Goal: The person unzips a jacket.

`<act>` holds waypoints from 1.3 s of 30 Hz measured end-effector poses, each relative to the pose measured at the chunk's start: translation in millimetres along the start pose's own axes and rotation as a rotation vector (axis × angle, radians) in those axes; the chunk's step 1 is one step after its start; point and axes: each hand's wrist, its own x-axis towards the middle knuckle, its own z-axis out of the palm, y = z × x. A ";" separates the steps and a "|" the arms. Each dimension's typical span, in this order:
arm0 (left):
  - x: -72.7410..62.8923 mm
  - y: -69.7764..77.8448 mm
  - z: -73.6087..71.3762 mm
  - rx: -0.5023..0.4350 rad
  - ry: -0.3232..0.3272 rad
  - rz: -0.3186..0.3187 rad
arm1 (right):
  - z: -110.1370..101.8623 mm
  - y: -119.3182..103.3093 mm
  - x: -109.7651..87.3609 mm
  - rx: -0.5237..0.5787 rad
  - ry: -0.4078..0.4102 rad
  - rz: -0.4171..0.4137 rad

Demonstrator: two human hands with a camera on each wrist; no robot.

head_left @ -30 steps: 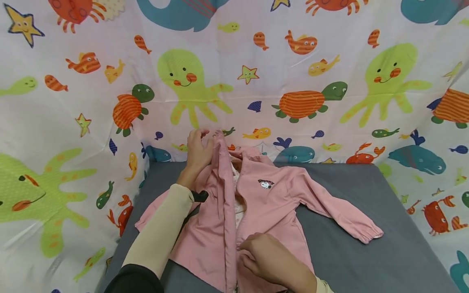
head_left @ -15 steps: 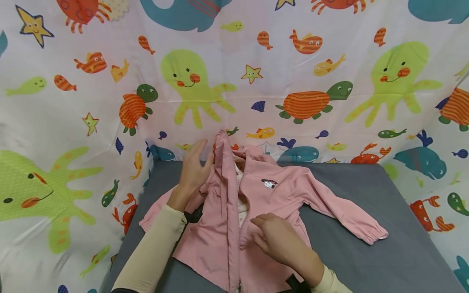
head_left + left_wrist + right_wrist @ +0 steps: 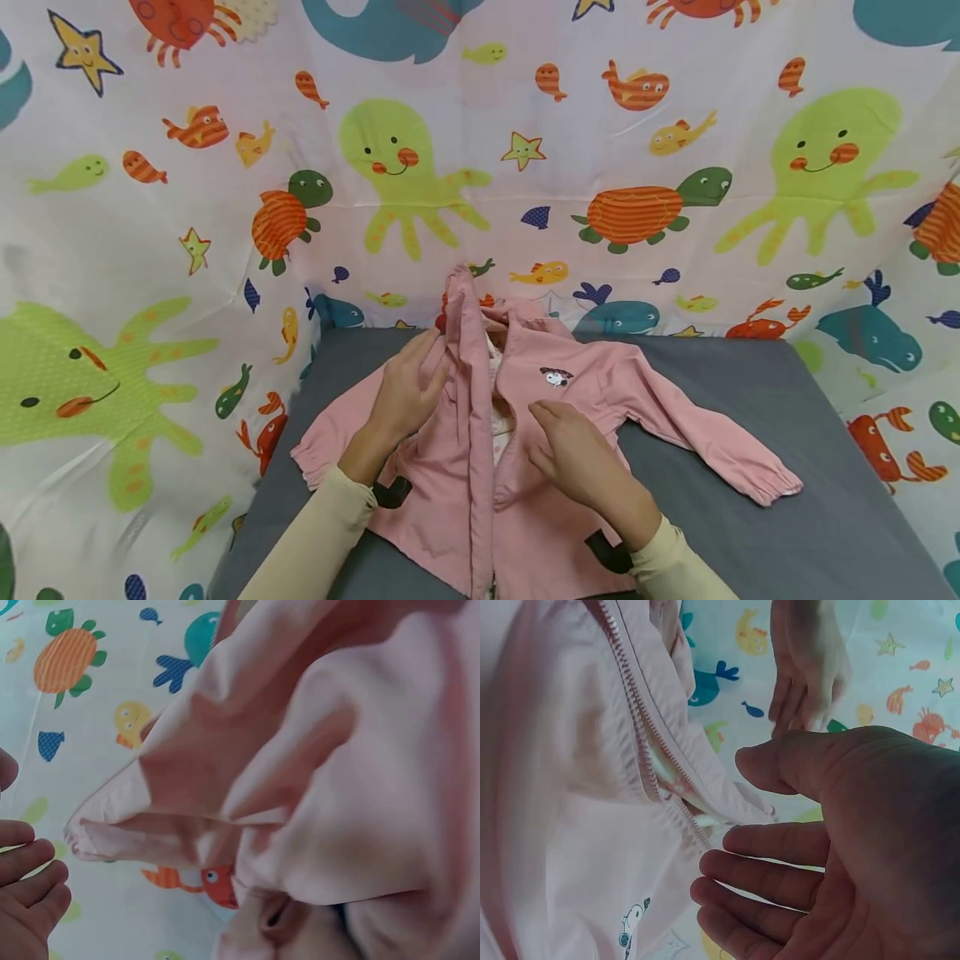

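A pink zip-up jacket lies spread out front side up. Its zipper is parted at the chest, where a pale printed lining shows. The front flap on the left stands raised toward the collar. My left hand, fingers extended, hovers by that flap over the left shoulder area; the left wrist view shows its fingers apart from the cloth. Over the jacket's chest, below a small cartoon dog patch, is my right hand, its fingers straight and holding nothing.
The jacket rests on a grey surface. One sleeve stretches out to the right, and the other sleeve lies at the left. A curtain printed with sea animals hangs behind and along both sides.
My left hand has let go of the flap's top and come down toward me. The right hand has left the lower zipper, moved up over the chest and straightened its fingers.
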 end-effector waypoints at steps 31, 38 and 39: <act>-164.1 38.6 24.1 0.027 -0.513 0.047 | 32.6 17.3 9.7 0.108 -0.194 0.032; -170.3 43.6 29.6 0.197 -0.627 0.140 | 56.0 17.1 5.2 0.098 -0.227 -0.044; -171.0 44.0 30.1 0.213 -0.645 0.157 | 58.8 16.3 4.0 0.102 -0.233 -0.052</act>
